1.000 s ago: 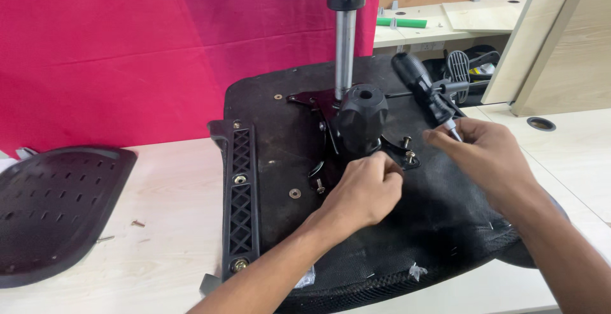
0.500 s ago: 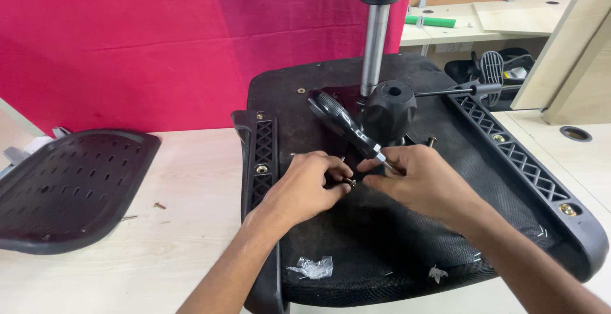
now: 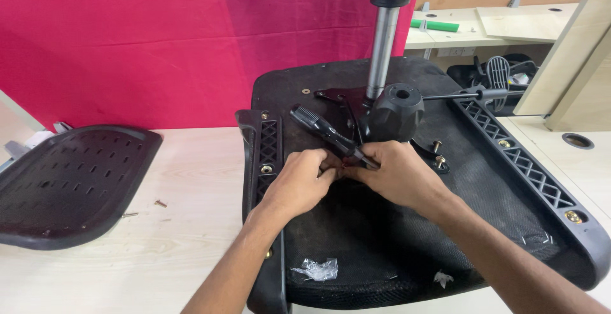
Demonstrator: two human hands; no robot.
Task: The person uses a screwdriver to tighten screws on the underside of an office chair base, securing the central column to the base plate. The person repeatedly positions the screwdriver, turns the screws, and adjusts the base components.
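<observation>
An upturned black office chair seat (image 3: 394, 237) lies on a pale wooden table. A metal gas cylinder (image 3: 384, 40) stands upright from a black mechanism (image 3: 393, 111) bolted at its middle. My right hand (image 3: 398, 174) grips a black-handled screwdriver (image 3: 323, 129) near its tip, the handle pointing up and left. My left hand (image 3: 300, 180) presses against the right one at the tip, fingers pinched on something too small to make out. Both hands rest on the seat underside just in front of the mechanism.
A black perforated chair back panel (image 3: 67, 183) lies at the left, with a loose screw (image 3: 160, 204) beside it. Black armrest brackets (image 3: 264, 161) (image 3: 528, 174) run along both seat sides. Plastic scraps (image 3: 315, 269) lie near the front. A red cloth (image 3: 159, 40) hangs behind; wooden boards stand right.
The view has shifted so the seat sits more to the right. The screwdriver swung from the right of the mechanism to its left, and both hands came together at its tip.
</observation>
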